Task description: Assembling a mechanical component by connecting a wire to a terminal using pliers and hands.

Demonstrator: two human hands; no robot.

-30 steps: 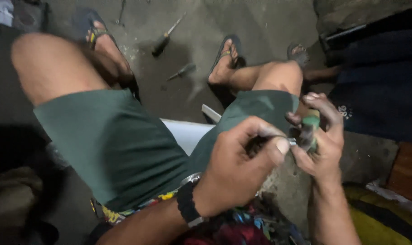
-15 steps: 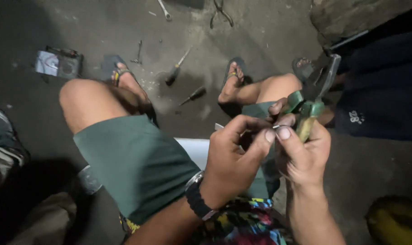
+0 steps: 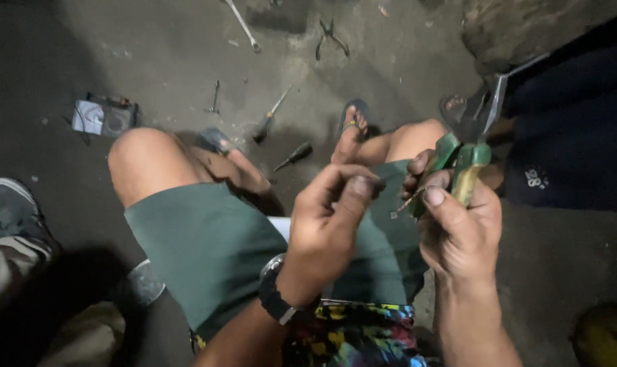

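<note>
My right hand point(image 3: 461, 231) was wrapped around the two green handles of a pair of pliers point(image 3: 461, 163), thumb laid across the near side and fingers curled behind, so it was closed firmly on the tool. The metal nose pointed up and to the far right, dark and narrow against a dark cloth. My left hand point(image 3: 329, 217) sat just beside it to the left, fingertips point(image 3: 359, 183) pinched together on something thin; I could not tell what, but a short bare wire point(image 3: 405, 204) showed between the two hands and touched the right thumb.

I judged the pliers stiff and fairly heavy for their size, the coated handles giving a sure grip low down, away from the pivot. The wire looked light, springy and easily bent, best held close to its end.

Below the hands lay my green shorts point(image 3: 206, 251) and bare knees, with a black wristwatch point(image 3: 274, 299) on my left wrist. On the concrete floor point(image 3: 152, 47) farther off lay two screwdrivers point(image 3: 295, 155), a spanner point(image 3: 242, 26), another pair of pliers point(image 3: 331, 34) and a small grey box point(image 3: 104, 117) at the left. Another person's shoe point(image 3: 9, 207) showed at the near left
</note>
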